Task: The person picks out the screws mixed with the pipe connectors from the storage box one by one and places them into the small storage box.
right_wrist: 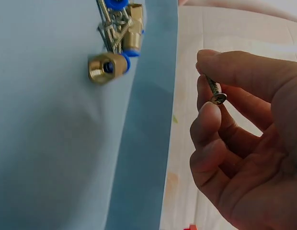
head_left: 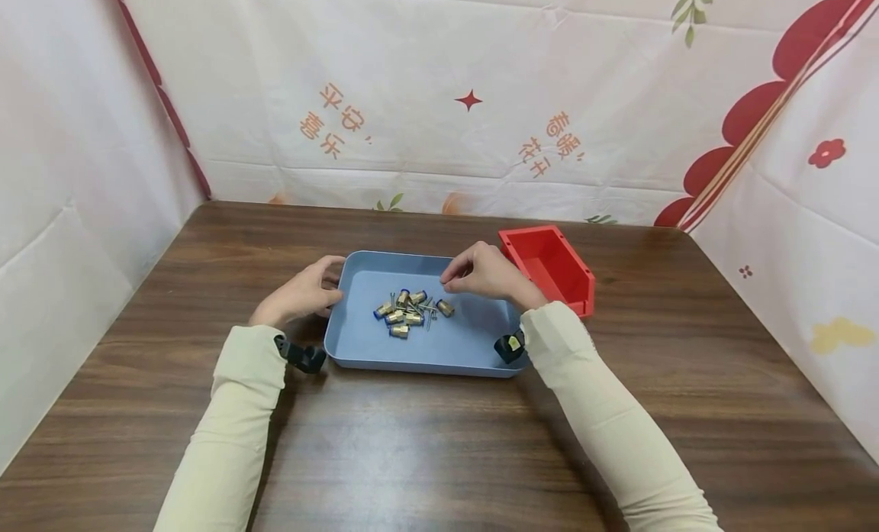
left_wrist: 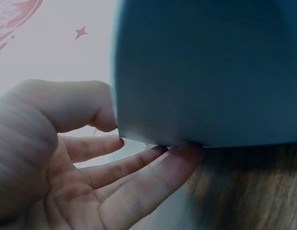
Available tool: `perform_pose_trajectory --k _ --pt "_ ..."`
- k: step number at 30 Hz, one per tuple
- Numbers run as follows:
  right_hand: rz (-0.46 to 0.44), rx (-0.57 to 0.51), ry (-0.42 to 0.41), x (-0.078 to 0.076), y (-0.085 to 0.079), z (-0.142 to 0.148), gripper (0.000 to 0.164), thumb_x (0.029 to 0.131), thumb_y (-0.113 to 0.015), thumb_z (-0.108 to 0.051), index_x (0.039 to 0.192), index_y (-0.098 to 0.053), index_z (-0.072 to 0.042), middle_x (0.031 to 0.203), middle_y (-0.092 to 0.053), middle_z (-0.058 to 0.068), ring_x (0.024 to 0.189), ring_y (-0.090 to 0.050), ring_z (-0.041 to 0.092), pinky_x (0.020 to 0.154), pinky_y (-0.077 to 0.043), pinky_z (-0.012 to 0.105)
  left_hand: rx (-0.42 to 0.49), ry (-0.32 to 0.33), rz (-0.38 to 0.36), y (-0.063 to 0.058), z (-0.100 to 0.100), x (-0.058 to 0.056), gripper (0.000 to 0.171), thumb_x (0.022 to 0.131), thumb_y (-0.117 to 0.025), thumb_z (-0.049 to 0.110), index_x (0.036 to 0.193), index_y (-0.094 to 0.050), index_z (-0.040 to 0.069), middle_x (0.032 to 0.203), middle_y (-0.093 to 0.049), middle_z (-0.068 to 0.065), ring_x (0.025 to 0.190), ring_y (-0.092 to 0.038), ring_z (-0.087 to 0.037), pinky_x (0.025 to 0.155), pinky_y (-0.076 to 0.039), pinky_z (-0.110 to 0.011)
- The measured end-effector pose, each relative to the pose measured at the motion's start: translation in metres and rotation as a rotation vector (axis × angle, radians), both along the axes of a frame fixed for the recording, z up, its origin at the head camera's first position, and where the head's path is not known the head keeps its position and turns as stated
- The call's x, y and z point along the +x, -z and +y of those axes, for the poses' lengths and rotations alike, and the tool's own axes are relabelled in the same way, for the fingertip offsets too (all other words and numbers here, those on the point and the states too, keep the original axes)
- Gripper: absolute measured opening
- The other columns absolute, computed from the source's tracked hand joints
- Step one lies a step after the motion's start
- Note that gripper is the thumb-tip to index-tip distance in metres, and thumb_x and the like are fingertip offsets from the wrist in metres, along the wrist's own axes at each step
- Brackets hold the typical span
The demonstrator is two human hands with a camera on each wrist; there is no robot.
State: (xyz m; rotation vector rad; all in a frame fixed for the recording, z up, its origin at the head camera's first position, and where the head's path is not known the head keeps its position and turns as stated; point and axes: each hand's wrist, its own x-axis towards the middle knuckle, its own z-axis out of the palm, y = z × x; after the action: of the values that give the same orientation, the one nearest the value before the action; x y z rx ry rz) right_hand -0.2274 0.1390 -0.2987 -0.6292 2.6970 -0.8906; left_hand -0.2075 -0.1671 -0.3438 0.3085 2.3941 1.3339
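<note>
Small brass fittings with blue collars (head_left: 400, 331) and several thin screws (head_left: 429, 316) lie heaped in a shallow blue tray (head_left: 384, 356). Above the tray's right half, my right hand (head_left: 484, 271) pinches a screw (right_wrist: 215, 91) between thumb and fingers; its cross-slotted head shows in the right wrist view. My left hand (head_left: 302, 291) is at the left wall of the tray. In the left wrist view its thumb and fairly straight fingers (left_wrist: 153, 184) touch the tray's outer side and lower edge. One fitting (right_wrist: 108, 67) sits apart at the heap's side.
A red open-topped bin (head_left: 549, 261) stands on the table just behind and right of the tray, partly behind my right wrist. The brown wooden table (head_left: 398, 440) extends around them. A patterned white cloth (head_left: 426, 135) hangs along the back and sides.
</note>
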Motion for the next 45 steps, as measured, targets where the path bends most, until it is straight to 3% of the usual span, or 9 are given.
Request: perform_pose_trajectory --k 15,22,27,35,45 --pt "0.026 0.016 0.122 0.004 -0.016 0.037 0.019 0.082 -0.074 -0.018 0.100 -0.075 -0.011 0.096 -0.073 0.006 0.087 -0.062 0.021 0.078 -0.052 0.033 0.001 0.009 0.012 0.000 0.002 0.002 0.065 0.092 -0.046 0.002 0.150 -0.015 0.001 0.138 -0.037 -0.032 0.117 -0.052 -0.043 0.083 -0.054 -0.045" --pt "0.037 -0.002 0.164 0.005 -0.021 0.057 0.017 0.082 -0.075 -0.017 0.098 -0.076 -0.009 0.093 -0.073 0.006 0.080 -0.060 0.019 0.069 -0.050 0.029 -0.003 0.003 0.009 0.000 0.001 0.004 0.066 0.092 -0.047 0.003 0.150 -0.015 0.001 0.138 -0.037 -0.033 0.117 -0.051 -0.043 0.084 -0.054 -0.047" --pt "0.057 0.012 0.206 0.006 -0.024 0.073 0.020 0.082 -0.075 -0.020 0.099 -0.076 -0.010 0.094 -0.072 0.008 0.086 -0.059 0.021 0.066 -0.050 0.027 -0.011 -0.005 0.014 -0.001 0.003 0.005 0.066 0.092 -0.047 0.003 0.150 -0.016 0.001 0.138 -0.038 -0.032 0.118 -0.051 -0.043 0.083 -0.054 -0.047" --pt "0.020 0.025 0.300 0.008 -0.028 0.088 0.026 0.084 -0.073 -0.025 0.106 -0.074 -0.012 0.108 -0.065 0.011 0.103 -0.051 0.026 0.076 -0.054 0.035 0.000 0.004 0.021 -0.001 0.003 0.005 0.066 0.091 -0.045 0.001 0.149 -0.015 -0.001 0.137 -0.037 -0.034 0.117 -0.051 -0.044 0.083 -0.054 -0.047" --pt "0.065 0.051 0.332 0.005 -0.029 0.107 0.030 0.085 -0.072 -0.025 0.110 -0.072 -0.008 0.111 -0.065 0.015 0.100 -0.053 0.029 0.077 -0.053 0.035 0.035 0.015 0.010 0.001 0.001 0.004 0.066 0.090 -0.045 0.001 0.149 -0.014 -0.002 0.136 -0.036 -0.035 0.113 -0.053 -0.044 0.082 -0.054 -0.046"
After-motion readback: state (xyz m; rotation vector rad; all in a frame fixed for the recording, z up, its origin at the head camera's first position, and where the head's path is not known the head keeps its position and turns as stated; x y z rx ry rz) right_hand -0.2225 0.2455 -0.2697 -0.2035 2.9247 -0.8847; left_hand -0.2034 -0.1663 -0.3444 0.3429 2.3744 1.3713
